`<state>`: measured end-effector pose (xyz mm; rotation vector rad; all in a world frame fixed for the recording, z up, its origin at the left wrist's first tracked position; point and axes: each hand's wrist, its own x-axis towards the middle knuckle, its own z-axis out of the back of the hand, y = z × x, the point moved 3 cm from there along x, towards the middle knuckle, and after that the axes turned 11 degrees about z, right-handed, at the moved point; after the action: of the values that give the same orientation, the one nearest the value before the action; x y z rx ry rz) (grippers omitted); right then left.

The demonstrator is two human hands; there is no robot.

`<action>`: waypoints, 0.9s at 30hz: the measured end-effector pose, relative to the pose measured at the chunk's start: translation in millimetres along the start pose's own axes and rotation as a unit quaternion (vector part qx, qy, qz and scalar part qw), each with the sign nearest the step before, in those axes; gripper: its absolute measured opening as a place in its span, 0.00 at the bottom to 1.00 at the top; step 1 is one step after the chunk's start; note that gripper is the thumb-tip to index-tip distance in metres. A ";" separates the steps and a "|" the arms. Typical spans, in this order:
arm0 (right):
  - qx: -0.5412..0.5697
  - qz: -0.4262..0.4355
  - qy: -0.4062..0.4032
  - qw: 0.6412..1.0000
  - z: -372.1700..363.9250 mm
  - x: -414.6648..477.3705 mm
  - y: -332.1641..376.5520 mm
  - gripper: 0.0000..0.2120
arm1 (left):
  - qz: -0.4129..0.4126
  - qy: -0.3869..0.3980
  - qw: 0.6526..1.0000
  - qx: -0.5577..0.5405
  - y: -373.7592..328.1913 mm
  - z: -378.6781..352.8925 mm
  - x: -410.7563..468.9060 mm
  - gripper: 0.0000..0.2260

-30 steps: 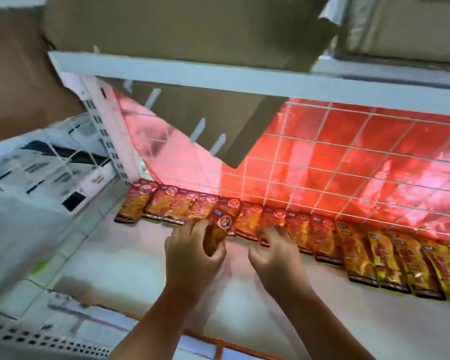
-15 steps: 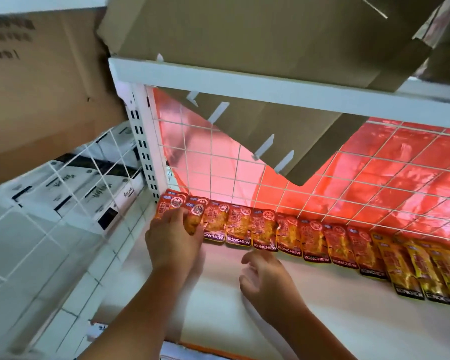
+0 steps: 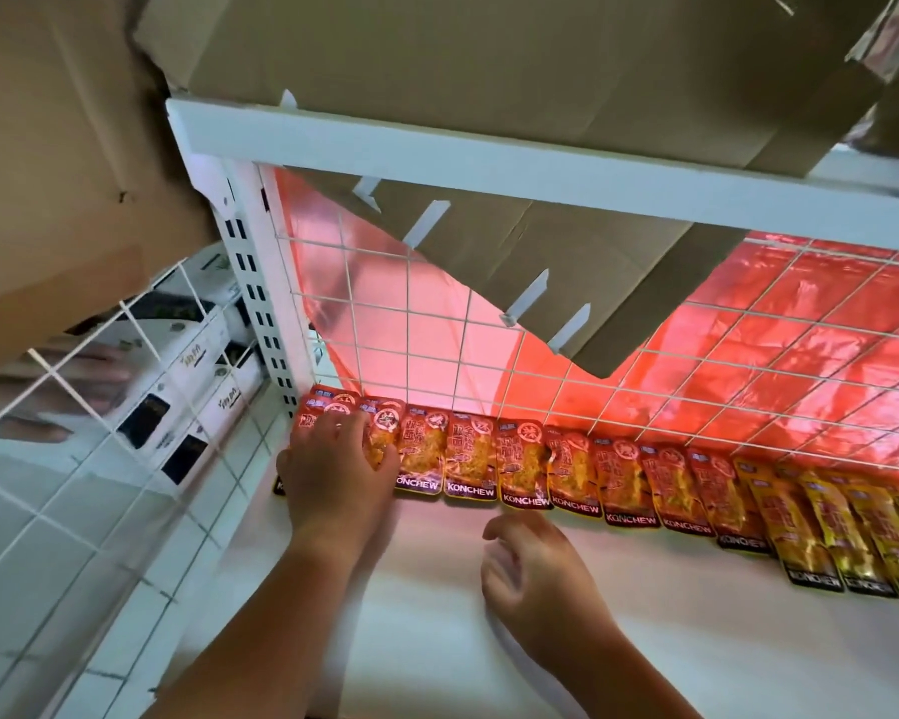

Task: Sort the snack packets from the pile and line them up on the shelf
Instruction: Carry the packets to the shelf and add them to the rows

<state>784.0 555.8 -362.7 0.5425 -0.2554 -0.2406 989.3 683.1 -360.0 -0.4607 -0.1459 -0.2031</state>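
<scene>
White shelf (image 3: pixel 437 640) | snack packets (image 3: pixel 520 461) lined along wire grid (image 3: pixel 437 313), 9 to 3 o'clock | left hand (image 3: pixel 338 459) flat, pressing the 9 o'clock end | right hand (image 3: pixel 535 568) loosely curled, empty, 5 o'clock

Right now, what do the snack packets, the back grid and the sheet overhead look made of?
Snack packets: glossy printed film, likely plastic, given the sheen. Back grid: thin white-coated wire, probably metal. Overhead sheet: matte brown cardboard, creased at folds.
</scene>
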 end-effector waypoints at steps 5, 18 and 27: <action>-0.007 0.001 -0.001 1.000 -1.2 0.0 -1.7 0.13 | -0.086 -0.002 0.995 0.042 10.4 -2.2 6.1 0.22; -0.011 0.002 0.012 1.000 -3.0 -2.1 -2.9 0.14 | -0.107 0.012 0.993 0.048 15.3 -9.5 4.9 0.21; -0.014 -0.003 0.010 1.000 -3.5 -2.2 -2.5 0.13 | -0.115 0.009 0.992 0.044 15.4 -10.7 4.1 0.22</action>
<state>782.5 556.1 -367.4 0.5174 -0.2307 -0.2438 997.8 691.1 -375.3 -0.3541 -0.1890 -0.4254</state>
